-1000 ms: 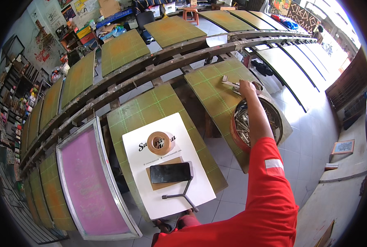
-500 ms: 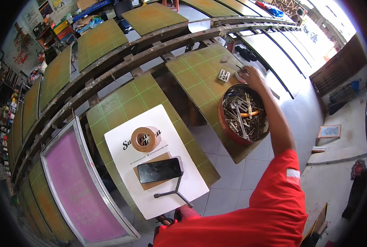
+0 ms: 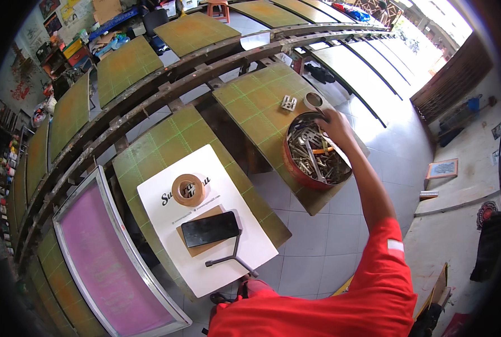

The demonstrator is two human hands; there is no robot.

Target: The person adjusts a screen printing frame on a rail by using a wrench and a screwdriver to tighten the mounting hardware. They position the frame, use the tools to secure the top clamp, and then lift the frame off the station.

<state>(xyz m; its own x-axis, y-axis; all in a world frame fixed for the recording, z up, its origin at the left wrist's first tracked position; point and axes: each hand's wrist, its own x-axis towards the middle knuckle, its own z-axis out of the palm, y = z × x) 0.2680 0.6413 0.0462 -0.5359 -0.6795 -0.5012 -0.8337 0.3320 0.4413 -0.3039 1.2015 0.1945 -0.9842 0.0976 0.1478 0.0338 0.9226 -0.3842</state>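
My right hand [image 3: 336, 128] is over the far right rim of a round red tin [image 3: 302, 175], its fingers bent down toward the contents. What they grip, if anything, is hidden. The tin holds a heap of small metal parts, with a spanner [image 3: 313, 160] and an orange-handled tool [image 3: 322, 150] on top. Just beyond my fingers a roll of tape [image 3: 313, 101] rests on the green board [image 3: 262, 115], and a slotted metal plate [image 3: 288, 103] lies to its left. My left hand is out of view.
On a nearer green board [image 3: 172, 132] lies a white printed sheet [image 3: 211, 281] carrying brown tape [image 3: 188, 190], a phone [image 3: 210, 229] and a three-armed socket wrench [image 3: 232, 257]. A framed pink screen [image 3: 107, 247] leans at left. Metal rails [image 3: 205, 73] run behind the boards.
My right hand has moved from beside the tape roll back toward me, to the tin's rim. A greyish flat thing beyond the tape no longer shows there. The whole view has shifted slightly.
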